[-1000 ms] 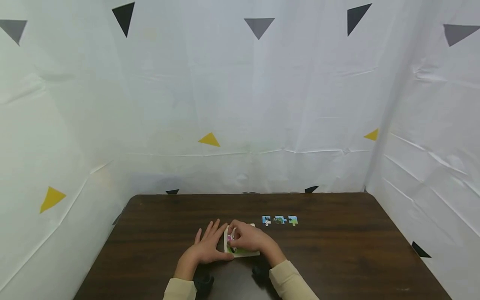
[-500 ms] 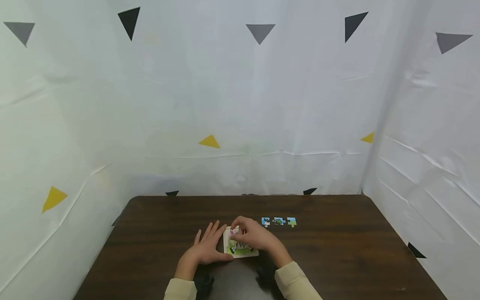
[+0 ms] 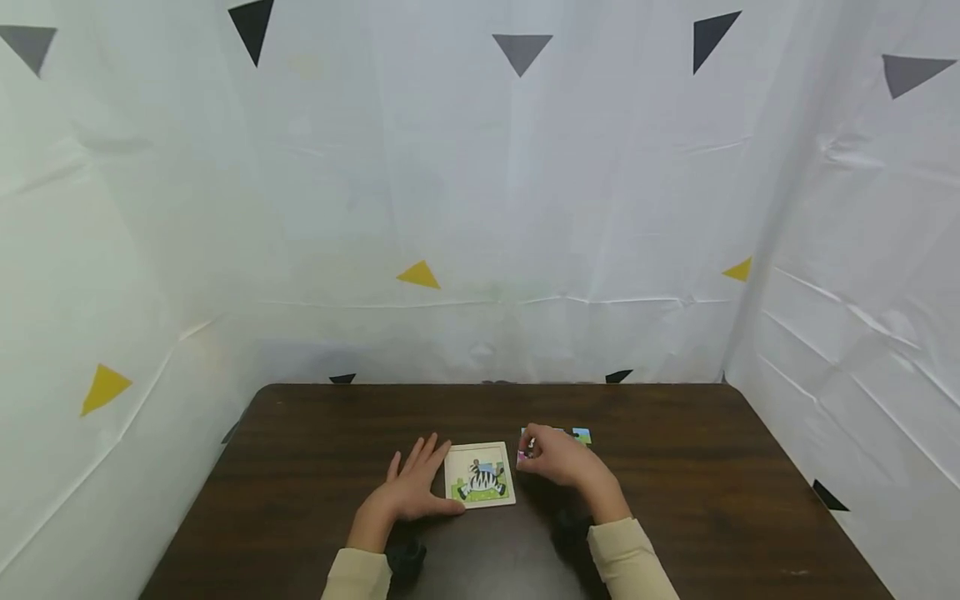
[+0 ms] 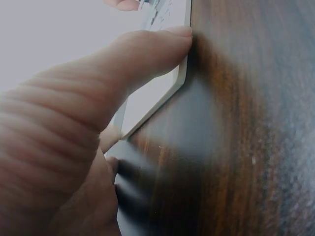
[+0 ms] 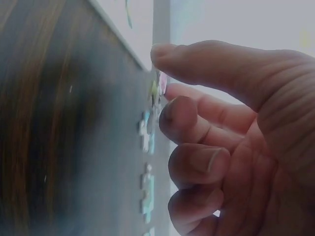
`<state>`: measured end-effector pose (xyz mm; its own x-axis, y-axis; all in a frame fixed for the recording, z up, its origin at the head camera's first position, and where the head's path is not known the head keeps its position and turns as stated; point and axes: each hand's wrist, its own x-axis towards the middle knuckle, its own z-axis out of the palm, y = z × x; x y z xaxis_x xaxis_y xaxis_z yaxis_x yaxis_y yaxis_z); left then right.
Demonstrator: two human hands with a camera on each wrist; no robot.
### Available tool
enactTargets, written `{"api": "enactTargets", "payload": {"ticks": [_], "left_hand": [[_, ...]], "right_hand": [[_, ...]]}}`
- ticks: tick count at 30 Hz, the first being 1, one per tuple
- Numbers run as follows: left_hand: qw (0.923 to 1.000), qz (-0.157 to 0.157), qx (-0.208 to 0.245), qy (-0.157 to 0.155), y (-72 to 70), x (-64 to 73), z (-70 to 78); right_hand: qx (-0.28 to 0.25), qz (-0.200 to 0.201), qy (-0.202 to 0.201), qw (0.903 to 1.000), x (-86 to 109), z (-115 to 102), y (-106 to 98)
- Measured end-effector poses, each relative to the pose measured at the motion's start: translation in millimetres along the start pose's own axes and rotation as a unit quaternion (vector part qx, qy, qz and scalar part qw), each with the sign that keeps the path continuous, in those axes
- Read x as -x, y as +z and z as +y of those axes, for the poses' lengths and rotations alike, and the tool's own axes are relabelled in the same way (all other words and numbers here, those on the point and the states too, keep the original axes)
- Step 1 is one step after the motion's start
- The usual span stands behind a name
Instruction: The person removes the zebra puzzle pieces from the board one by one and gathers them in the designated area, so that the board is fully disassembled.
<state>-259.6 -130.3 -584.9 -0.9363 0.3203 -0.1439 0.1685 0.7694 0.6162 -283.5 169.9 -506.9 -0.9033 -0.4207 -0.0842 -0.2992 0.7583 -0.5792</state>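
Observation:
A small square puzzle board (image 3: 459,463) with a cream frame lies flat in the middle of the table, with a zebra picture partly filled in. My left hand (image 3: 408,493) rests at its left side, fingers spread straight and thumb along the near edge; the thumb touches the rim in the left wrist view. Just right of the board, my right hand (image 3: 564,458) pinches a puzzle piece (image 3: 522,456) with pink on it between thumb and fingers. In the right wrist view this piece (image 5: 163,82) is partly hidden by the fingers.
Behind the right hand lies a row of loose puzzle pieces, mostly covered by it; a blue and green puzzle piece (image 3: 582,435) shows at the right end. The dark wooden table (image 3: 697,500) has a white sheet (image 3: 360,192) around it.
My right hand has lifted the pink puzzle piece off the board's upper left and carried it right, towards the loose pieces. My left hand stays at the board's left side.

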Motion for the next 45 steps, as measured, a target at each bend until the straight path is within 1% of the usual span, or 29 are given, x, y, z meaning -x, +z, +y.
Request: {"api": "enactTargets", "payload": {"ticks": [5, 12, 15, 19, 23, 27, 32, 40, 45], "left_hand": [[1.0000, 0.000, -0.003, -0.008, -2.6, 1.3, 2.2], [1.0000, 0.002, -0.006, -0.004, 1.8, -0.4, -2.4], [1.0000, 0.002, -0.009, -0.003, 3.0, -2.4, -5.6], [0.9999, 0.003, -0.011, -0.003, 2.6, -4.5, -6.8], [0.9999, 0.003, -0.010, -0.003, 0.3, -1.6, -2.3], [1.0000, 0.002, -0.001, -0.003, -2.2, 2.8, 2.9], [1.0000, -0.001, 0.007, -0.002, -5.8, 6.9, 7.3], [0.9999, 0.007, 0.008, -0.006, -4.6, 4.3, 1.1], [0.9999, 0.007, 0.002, -0.009, -3.5, 2.4, -0.5]], "right_hand": [[-0.007, 0.004, 0.003, 1.0000, -3.1, 11.4, -1.9], [-0.005, 0.005, 0.018, 0.9998, -5.7, 18.8, 0.4], [-0.020, 0.008, 0.024, 0.9995, -6.1, 21.7, -1.1], [-0.053, 0.009, 0.042, 0.9976, -3.7, 26.2, -8.3], [-0.067, 0.000, 0.052, 0.9964, -0.8, 31.5, -12.8], [-0.069, -0.013, 0.030, 0.9971, -0.5, 34.7, -11.7], [-0.060, -0.016, 0.012, 0.9980, -3.5, 36.6, -8.5], [-0.054, -0.015, 0.006, 0.9984, -6.0, 34.5, -7.9], [-0.055, -0.002, -0.013, 0.9984, -7.7, 23.5, -4.5]]}}
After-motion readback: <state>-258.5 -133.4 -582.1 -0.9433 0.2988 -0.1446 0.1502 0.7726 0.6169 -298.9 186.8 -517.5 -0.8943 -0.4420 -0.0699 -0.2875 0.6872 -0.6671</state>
